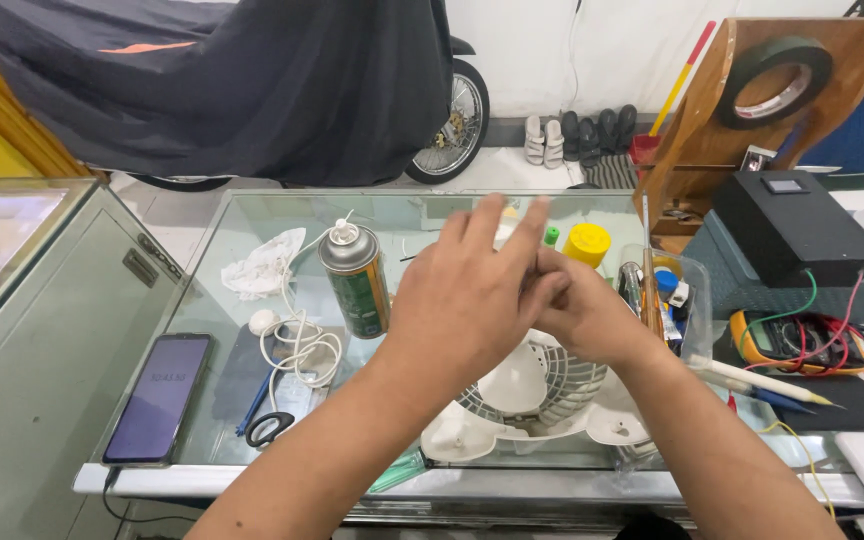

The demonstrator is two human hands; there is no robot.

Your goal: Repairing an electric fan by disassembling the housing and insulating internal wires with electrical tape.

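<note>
My left hand (pixel 472 290) is raised over the glass counter (pixel 252 215), fingers spread and pointing up to the right. It lies across the fingers of my right hand (pixel 587 315), which is curled and partly hidden behind it. Whether either hand grips something small I cannot tell. Directly below both hands lies a white plastic fan housing with a round grille (pixel 542 395). A spray can (pixel 355 280) with a green label stands just left of my left hand.
A dark phone (pixel 159 397), scissors (pixel 270 428), a coiled white cable (pixel 297 345) and a crumpled cloth (pixel 262 265) lie at the left. A clear tub of tools (pixel 667 290), a multimeter with wires (pixel 782 340), a black box (pixel 792 225) and a wooden stand with tape (pixel 777 75) sit at the right. A covered motorbike (pixel 252 80) stands behind.
</note>
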